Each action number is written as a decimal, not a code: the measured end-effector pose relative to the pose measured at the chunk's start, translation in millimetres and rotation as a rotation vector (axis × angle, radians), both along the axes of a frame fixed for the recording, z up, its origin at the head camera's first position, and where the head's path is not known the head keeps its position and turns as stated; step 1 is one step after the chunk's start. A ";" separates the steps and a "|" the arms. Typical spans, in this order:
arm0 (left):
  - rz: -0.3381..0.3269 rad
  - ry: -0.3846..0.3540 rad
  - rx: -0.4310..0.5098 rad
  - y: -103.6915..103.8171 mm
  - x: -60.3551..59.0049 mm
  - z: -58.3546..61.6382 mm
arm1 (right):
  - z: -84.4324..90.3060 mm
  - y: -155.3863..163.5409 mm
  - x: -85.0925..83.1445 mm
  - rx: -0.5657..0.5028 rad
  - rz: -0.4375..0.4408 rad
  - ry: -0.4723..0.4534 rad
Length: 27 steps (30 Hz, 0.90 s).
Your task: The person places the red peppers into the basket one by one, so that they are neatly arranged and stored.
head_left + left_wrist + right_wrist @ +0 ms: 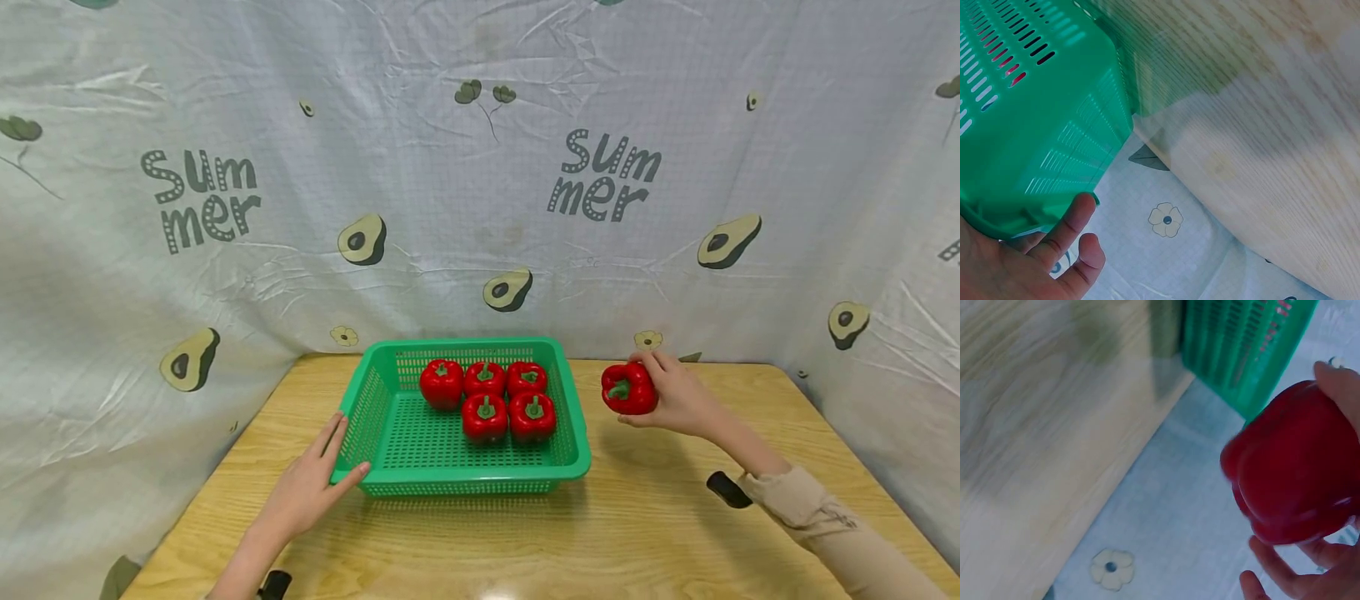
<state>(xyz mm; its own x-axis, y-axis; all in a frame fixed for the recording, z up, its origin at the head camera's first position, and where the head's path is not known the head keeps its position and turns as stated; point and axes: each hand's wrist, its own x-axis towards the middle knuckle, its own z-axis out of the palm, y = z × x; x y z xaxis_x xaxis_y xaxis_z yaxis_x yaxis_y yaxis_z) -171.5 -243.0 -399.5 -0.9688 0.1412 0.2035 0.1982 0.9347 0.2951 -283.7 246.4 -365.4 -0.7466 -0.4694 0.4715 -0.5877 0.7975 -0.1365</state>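
Observation:
In the head view my right hand [672, 396] grips a red bell pepper [628, 389] above the table, to the right of the green basket [465, 475]. Its green stem faces left, toward the basket. The right wrist view shows the same pepper [1300, 465] between the thumb and fingers. My left hand [303, 483] rests on the basket's left rim near the front corner, fingers straight and spread. Seen from the left wrist, fingertips [1079, 215] lie at the rim. Several red bell peppers [484, 418] stand in the basket, grouped in its middle and right, stems up.
The basket stands on a wooden table [480, 550]. Behind the table hangs a pale curtain [450, 275] printed with avocados and lettering. Black bands [727, 490] show near both wrists.

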 end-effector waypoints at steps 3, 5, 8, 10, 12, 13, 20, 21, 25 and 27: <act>-0.001 -0.001 -0.003 -0.3 0.1 -0.1 | 3.2 -6.9 6.3 0.007 -0.016 0.008; -0.001 0.000 -0.002 -0.6 0.3 0.0 | 5.3 -12.3 10.2 0.000 -0.012 0.008; -0.002 0.004 -0.004 -0.7 0.4 0.1 | 8.7 -21.3 15.2 -0.024 0.012 0.003; -0.002 0.007 -0.005 -0.5 0.3 0.0 | 10.8 -27.2 17.2 -0.049 0.040 -0.005; -0.002 0.011 -0.007 0.0 -0.4 0.0 | 13.8 -33.2 19.2 -0.072 0.064 -0.013; -0.001 0.012 -0.004 0.2 -0.2 -0.2 | 15.3 -36.5 20.0 -0.086 0.082 -0.019; 0.003 0.015 -0.001 0.6 0.3 0.4 | 23.5 -59.0 26.1 -0.089 0.160 -0.096; 0.003 0.015 -0.003 0.3 0.2 0.2 | 24.1 -62.3 26.7 -0.081 0.164 -0.113; 0.004 0.011 -0.004 0.0 0.3 -0.2 | 26.9 -75.3 28.3 -0.069 0.192 -0.156; 0.004 0.006 -0.002 0.1 0.3 -0.6 | 28.2 -81.4 28.0 -0.058 0.208 -0.146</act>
<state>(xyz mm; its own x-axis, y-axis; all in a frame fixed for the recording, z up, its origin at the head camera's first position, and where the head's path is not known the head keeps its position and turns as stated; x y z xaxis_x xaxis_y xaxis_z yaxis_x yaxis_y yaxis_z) -171.2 -242.9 -400.1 -0.9681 0.1382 0.2088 0.1966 0.9359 0.2922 -255.7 165.0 -337.2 -0.6990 -0.5953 0.3961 -0.7088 0.6499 -0.2741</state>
